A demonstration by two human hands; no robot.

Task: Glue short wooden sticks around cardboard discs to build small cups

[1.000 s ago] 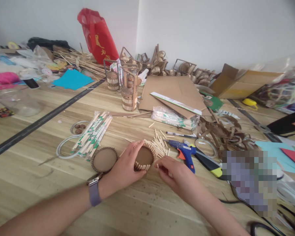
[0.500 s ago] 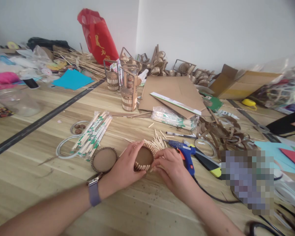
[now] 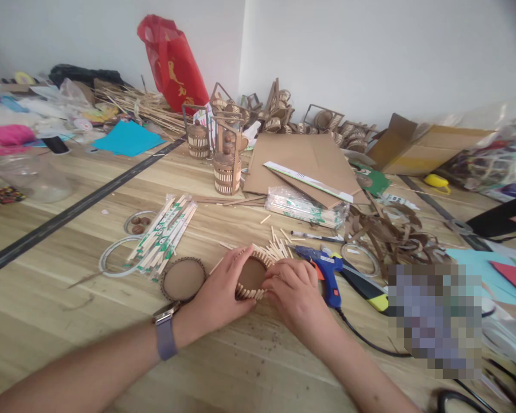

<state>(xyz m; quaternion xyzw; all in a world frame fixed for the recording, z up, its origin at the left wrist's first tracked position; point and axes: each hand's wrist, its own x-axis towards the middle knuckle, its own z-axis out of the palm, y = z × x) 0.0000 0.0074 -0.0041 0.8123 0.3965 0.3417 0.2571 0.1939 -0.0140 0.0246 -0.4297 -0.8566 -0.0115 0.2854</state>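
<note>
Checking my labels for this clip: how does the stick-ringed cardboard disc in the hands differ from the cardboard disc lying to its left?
The stick-ringed disc has short wooden sticks standing around its rim; the bare disc shows only a dark crinkled edge. The stick-ringed disc is gripped by the left hand and right hand; the bare disc lies flat on the table, ungripped. Both are round brown cardboard.

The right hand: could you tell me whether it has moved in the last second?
Yes. Judged against the blue glue gun, the right hand shifted up-left, onto the stick-ringed cardboard disc.
</note>
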